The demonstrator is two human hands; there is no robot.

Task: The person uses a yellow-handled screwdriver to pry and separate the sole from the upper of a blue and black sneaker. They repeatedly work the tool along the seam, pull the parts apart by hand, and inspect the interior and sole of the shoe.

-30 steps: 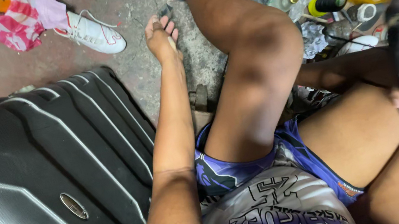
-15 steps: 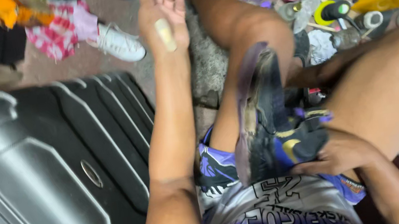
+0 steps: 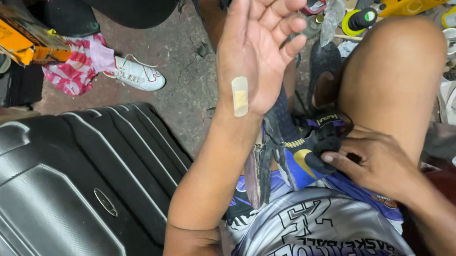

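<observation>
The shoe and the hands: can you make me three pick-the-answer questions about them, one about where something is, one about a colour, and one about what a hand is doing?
1. Where is the dark shoe?
A. In the person's lap, between the legs
B. On top of the suitcase
C. Next to the white sneaker

2. What colour is the big suitcase?
A. Red
B. Dark grey
C. Yellow

3. What is the left hand doing?
A. Gripping a hammer
B. Lifted up, open and empty, palm showing
C. Lying flat on the floor

Answers:
1. A, the right hand holds the shoe down in the lap.
2. B, its ribbed shell is dark grey.
3. B, the fingers are loosely spread with nothing in them, and a plaster sits near the wrist.
</observation>
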